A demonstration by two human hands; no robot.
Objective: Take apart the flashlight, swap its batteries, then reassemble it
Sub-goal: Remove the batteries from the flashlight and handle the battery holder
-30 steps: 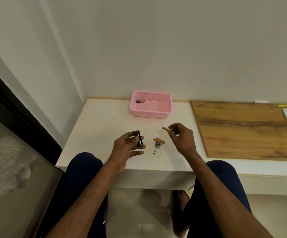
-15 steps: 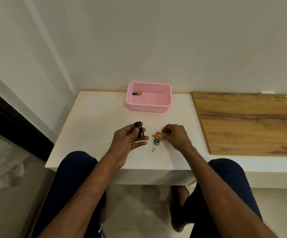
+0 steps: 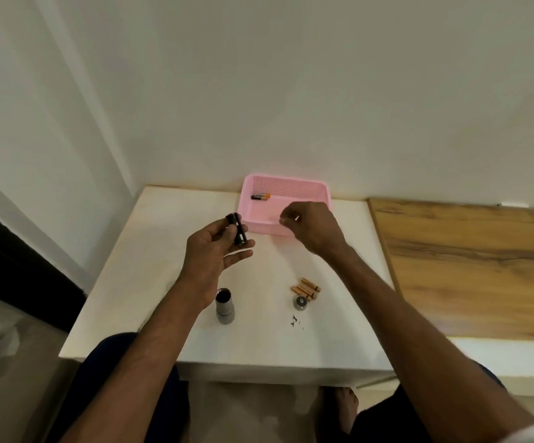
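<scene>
On the white table (image 3: 163, 251), against the wall, sits a pink basket (image 3: 323, 193) with perforated sides; one black-and-orange battery (image 3: 260, 196) lies in its far left corner. A wooden board (image 3: 466, 266) adjoins the table on the right. Nearer the person, the grey flashlight body (image 3: 225, 306) stands upright with its open, dark mouth up, just beside the left wrist. To its right a small cluster of copper-coloured batteries (image 3: 306, 287) lies touching a round metal cap (image 3: 299, 302), with a few dark specks (image 3: 295, 321) just in front.

The left hand (image 3: 216, 251) grips a black cylindrical holder (image 3: 237, 229) between thumb and fingers, tilted, above the table left of the basket. The right hand (image 3: 310, 225) hovers over the basket's near wall with fingertips pinched together; whether anything is between them I cannot tell, and the hand hides part of the basket floor.

Half a second earlier the right hand was down at the battery cluster; now it is up over the basket. The left hand has also moved farther out, uncovering the flashlight body, which was hidden behind it before. The camera has tipped down, so the table fills more of the view.

The table is smooth and matte, the board shows streaked grain, and the flashlight body is plain metal with a wider head.
</scene>
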